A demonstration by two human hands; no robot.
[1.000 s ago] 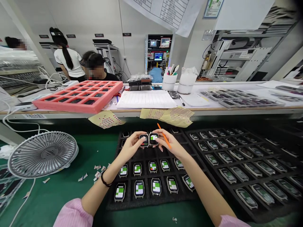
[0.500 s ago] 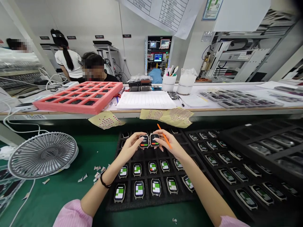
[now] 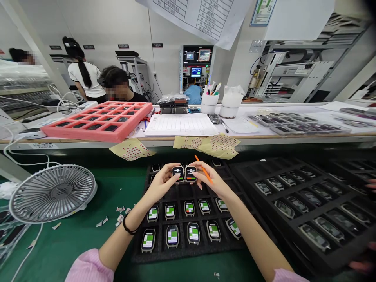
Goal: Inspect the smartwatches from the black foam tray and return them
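From the head camera: your left hand [image 3: 160,184] has its fingers curled around the left watch [image 3: 178,173], thumb and fingertips pinching its case. Your right hand [image 3: 210,180] grips the right watch [image 3: 190,173] the same way, with an orange pen [image 3: 203,169] tucked between its fingers and slanting up and away from you. You hold the two watches side by side, touching or nearly so, with their lit screens facing you, above the far rows of the black tray [image 3: 138,254]. The two near rows of that tray hold more watches [image 3: 189,207] with green screens.

On the green mat [image 3: 88,235] to your left are a small fan [image 3: 53,192] and paper scraps [image 3: 120,215]. To your right a second black tray [image 3: 293,235] of watches sits tilted, with another person's fingers [image 3: 360,266] on its right edge. On the shelf beyond are a pink tray [image 3: 100,123], a printed sheet [image 3: 180,124] and two white cups [image 3: 209,102].
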